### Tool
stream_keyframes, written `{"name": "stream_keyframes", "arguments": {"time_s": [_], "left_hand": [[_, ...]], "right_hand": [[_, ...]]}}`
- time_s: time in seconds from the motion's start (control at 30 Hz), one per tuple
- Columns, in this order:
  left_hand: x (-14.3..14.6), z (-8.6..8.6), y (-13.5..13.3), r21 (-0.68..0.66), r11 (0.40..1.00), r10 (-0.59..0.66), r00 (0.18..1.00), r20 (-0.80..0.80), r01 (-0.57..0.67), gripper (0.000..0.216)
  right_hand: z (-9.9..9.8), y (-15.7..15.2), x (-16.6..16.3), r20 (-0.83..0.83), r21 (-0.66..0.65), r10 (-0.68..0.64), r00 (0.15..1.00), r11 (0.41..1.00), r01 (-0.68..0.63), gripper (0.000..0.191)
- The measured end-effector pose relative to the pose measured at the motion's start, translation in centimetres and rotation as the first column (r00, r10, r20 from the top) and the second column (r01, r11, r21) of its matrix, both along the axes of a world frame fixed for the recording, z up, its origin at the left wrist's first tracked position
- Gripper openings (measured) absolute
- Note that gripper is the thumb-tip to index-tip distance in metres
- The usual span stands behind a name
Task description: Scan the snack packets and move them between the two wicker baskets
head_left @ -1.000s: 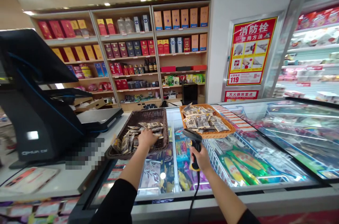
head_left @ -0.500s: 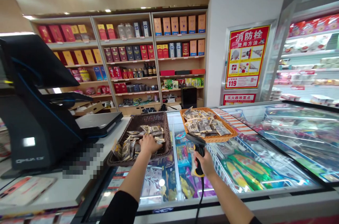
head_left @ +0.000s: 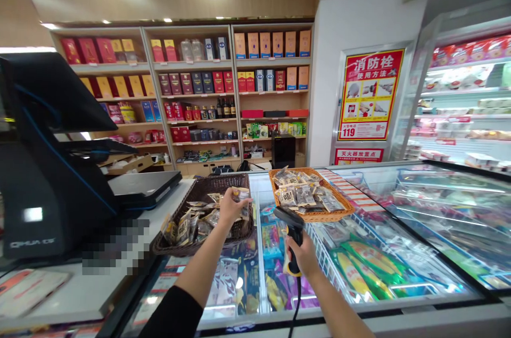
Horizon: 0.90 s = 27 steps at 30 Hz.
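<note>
My left hand point(head_left: 230, 207) is over the right side of a dark brown wicker basket point(head_left: 159, 245), its fingers closed on a small snack packet point(head_left: 241, 194). More packets point(head_left: 184, 227) of the same kind lie loosely in that basket. My right hand point(head_left: 304, 254) is wrapped round the grip of a black and yellow barcode scanner point(head_left: 293, 223), whose cord hangs down toward me. Just beyond the scanner, an orange wicker basket point(head_left: 339, 214) holds several snack packets point(head_left: 297, 194). Both baskets rest on a glass-topped freezer.
Through the freezer glass point(head_left: 247, 311) several bagged goods show, among them green and yellow bags point(head_left: 367, 269). At left a black checkout terminal point(head_left: 51, 167) and a flat scale point(head_left: 146, 186) occupy the counter. Shelves point(head_left: 191, 96) of boxes line the back; a refrigerated display point(head_left: 467, 98) is at right.
My left hand has risen out of the pile in the brown basket and moved slightly right, now with a snack packet. The scanner in my right hand has shifted slightly left and down.
</note>
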<state>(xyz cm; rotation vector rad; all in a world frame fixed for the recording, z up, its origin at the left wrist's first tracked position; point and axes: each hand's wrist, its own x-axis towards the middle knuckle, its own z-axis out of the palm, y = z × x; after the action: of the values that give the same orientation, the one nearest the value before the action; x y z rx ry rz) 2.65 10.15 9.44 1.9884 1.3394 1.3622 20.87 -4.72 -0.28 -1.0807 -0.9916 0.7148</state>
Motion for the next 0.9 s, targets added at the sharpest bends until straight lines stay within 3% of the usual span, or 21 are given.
{"name": "stream_keyframes", "arguments": {"time_s": [0.13, 0.27, 0.37, 0.5, 0.6, 0.77, 0.83, 0.9], "left_hand": [[4.0, -0.4, 1.0, -0.133, 0.991, 0.017, 0.987, 0.159, 0.004, 0.038], [5.1, -1.6, 2.0, -0.219, 0.976, 0.048, 0.957, 0.287, 0.017, 0.043], [4.3, -2.4, 2.3, -0.281, 0.946, -0.027, 0.901, 0.433, 0.164, 0.046], [3.8, -3.0, 1.9, -0.283, 0.866, -0.125, 0.726, 0.676, 0.412, 0.037], [3.8, -2.8, 1.4, -0.231, 0.854, -0.183, 0.685, 0.705, 0.467, 0.043], [3.4, -2.7, 0.9, -0.216, 0.877, -0.238, 0.779, 0.579, 0.429, 0.049], [3.3, -2.7, 0.9, -0.196, 0.866, -0.258, 0.747, 0.613, 0.460, 0.049], [3.4, -2.8, 0.9, -0.144, 0.841, -0.293, 0.662, 0.689, 0.522, 0.051]], "right_hand": [[-0.3, 0.0, 0.6, 0.125, 0.050, -0.144, 0.982, 0.989, 0.139, 0.021], [-0.1, -0.2, 0.9, 0.288, 0.073, -0.230, 0.929, 0.973, 0.219, 0.023], [0.4, -0.4, 0.7, 0.379, 0.086, -0.236, 0.895, 0.972, 0.220, 0.025], [0.9, -0.6, 0.4, 0.365, 0.080, -0.209, 0.907, 0.978, 0.193, 0.025], [1.1, -0.8, 0.4, 0.356, 0.073, -0.214, 0.910, 0.977, 0.202, 0.025], [1.6, -1.2, 0.0, 0.461, 0.112, -0.221, 0.860, 0.975, 0.190, 0.024], [1.8, -1.3, -0.3, 0.517, 0.104, -0.175, 0.838, 0.984, 0.142, 0.024], [1.9, -1.3, -0.7, 0.556, 0.087, -0.139, 0.820, 0.990, 0.109, 0.026]]}}
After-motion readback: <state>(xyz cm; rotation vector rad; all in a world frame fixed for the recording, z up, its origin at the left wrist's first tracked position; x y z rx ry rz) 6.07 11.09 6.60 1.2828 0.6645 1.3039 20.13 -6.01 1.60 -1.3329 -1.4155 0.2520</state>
